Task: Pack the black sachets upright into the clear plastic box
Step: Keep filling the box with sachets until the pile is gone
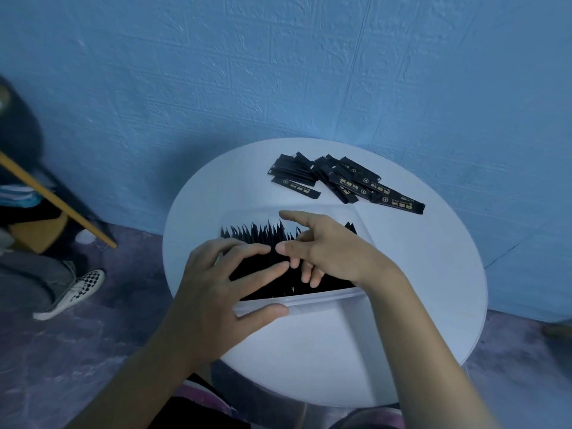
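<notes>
This looks like a plain room in a home or small informal workspace, not a shop or lab. A blue wall (278,72) with an embossed brick pattern runs behind a small round white table (418,274), which stands close against it. The floor (77,351) is mottled grey-purple. At the left edge another person sits or stands, showing grey trousers and a checkered slip-on shoe (74,292). Beside them is dark furniture (46,212) with a yellow-edged board, too blurred to identify. The light is dim and bluish.

Loose sachets (343,179) behind box (309,300)
</notes>
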`<state>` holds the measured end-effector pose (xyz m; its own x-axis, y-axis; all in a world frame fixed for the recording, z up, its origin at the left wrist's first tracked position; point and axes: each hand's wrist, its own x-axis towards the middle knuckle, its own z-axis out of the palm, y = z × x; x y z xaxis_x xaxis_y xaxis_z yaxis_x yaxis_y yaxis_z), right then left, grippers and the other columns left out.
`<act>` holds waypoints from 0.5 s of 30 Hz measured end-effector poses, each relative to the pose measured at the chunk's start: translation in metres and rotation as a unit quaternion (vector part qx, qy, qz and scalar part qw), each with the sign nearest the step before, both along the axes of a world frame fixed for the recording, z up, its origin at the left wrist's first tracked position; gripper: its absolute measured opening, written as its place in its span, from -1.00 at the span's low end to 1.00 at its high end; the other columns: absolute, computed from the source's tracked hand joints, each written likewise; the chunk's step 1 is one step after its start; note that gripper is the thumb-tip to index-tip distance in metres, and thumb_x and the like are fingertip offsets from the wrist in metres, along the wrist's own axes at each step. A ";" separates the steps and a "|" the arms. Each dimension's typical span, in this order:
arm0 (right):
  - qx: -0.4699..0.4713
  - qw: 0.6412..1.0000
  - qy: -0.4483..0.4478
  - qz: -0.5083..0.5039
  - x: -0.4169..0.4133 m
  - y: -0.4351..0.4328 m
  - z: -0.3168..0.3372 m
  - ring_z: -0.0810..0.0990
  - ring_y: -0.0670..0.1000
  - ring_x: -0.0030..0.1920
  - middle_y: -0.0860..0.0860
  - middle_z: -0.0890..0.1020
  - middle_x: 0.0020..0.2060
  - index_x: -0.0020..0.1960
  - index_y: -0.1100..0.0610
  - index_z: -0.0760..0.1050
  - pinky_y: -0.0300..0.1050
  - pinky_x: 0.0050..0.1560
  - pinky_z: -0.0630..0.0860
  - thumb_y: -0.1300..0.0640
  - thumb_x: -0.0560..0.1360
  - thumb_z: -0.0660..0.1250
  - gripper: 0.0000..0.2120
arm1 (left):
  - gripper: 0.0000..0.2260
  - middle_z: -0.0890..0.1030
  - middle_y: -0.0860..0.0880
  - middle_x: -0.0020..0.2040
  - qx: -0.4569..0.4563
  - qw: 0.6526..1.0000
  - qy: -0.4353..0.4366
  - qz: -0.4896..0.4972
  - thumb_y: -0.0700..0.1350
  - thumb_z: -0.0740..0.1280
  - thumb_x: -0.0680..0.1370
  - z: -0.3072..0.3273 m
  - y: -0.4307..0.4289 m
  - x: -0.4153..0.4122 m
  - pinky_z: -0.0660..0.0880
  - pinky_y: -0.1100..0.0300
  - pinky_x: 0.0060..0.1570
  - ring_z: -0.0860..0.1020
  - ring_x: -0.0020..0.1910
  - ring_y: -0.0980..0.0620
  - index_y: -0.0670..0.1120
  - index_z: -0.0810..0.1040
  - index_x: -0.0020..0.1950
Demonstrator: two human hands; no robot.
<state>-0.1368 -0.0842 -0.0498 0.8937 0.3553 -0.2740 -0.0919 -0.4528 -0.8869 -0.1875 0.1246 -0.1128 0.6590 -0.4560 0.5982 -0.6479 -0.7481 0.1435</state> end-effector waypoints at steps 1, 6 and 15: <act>0.000 1.000 0.006 0.008 0.001 -0.001 0.001 0.55 -0.01 -0.44 0.09 0.56 -0.28 0.57 0.00 0.23 -0.19 -0.43 0.53 0.12 0.60 0.37 -0.40 | -0.56 0.59 0.04 0.26 0.003 1.000 0.001 0.001 0.31 0.30 0.54 0.000 0.000 0.000 0.43 -0.15 0.20 0.51 0.21 -0.12 0.08 0.64 0.28; 0.000 1.000 0.010 0.016 0.005 -0.004 0.004 0.58 0.01 -0.43 0.12 0.57 -0.21 0.39 0.06 0.41 -0.17 -0.41 0.55 0.12 0.59 0.38 -0.61 | -0.56 0.59 0.04 0.25 0.004 1.000 0.008 -0.024 0.30 0.27 0.56 0.003 -0.001 0.001 0.40 -0.12 0.27 0.50 0.27 -0.07 0.04 0.65 0.25; 0.016 1.000 -0.011 -0.010 0.007 -0.005 0.002 0.72 0.10 -0.24 0.10 0.56 -0.11 0.34 0.10 0.47 -0.07 -0.13 0.68 0.17 0.59 0.38 -0.67 | -0.56 0.57 0.05 0.26 0.009 0.998 0.038 -0.043 0.29 0.25 0.58 0.009 -0.008 0.004 0.45 -0.01 0.21 0.51 0.23 -0.03 0.07 0.62 0.31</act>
<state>-0.1302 -0.0895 -0.0482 0.9067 0.3446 -0.2433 -0.0814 -0.4228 -0.9025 -0.1839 0.1167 -0.1042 0.6597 -0.5236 0.5392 -0.6980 -0.6927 0.1814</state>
